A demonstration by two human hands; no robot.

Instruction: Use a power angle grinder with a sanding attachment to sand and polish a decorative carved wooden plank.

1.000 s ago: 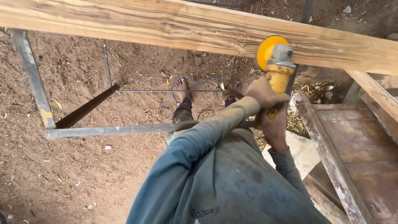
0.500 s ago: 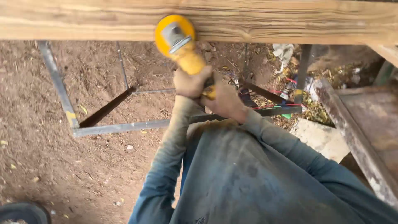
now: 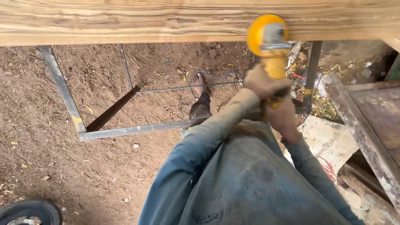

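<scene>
Closest in, the right hand (image 3: 284, 118) is wrapped tight round the rear of a yellow angle grinder (image 3: 270, 50), and the left hand (image 3: 261, 82) grips its body just ahead. The tool's round head presses against the lower edge of a long wooden plank (image 3: 125, 21). Beyond, a bare foot (image 3: 200, 83) stands on the dirt inside a metal frame (image 3: 62, 89).

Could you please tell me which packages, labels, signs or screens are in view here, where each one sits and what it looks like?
Printed sheet: flat on the ground right of the person, below the hands, pale cream with a red mark, part hidden by the sleeve.
Shirt mark: small dark print on the grey-blue shirt, bottom centre.
Yellow patch: small, on the grey metal frame, left.
No screens or signs.
</scene>
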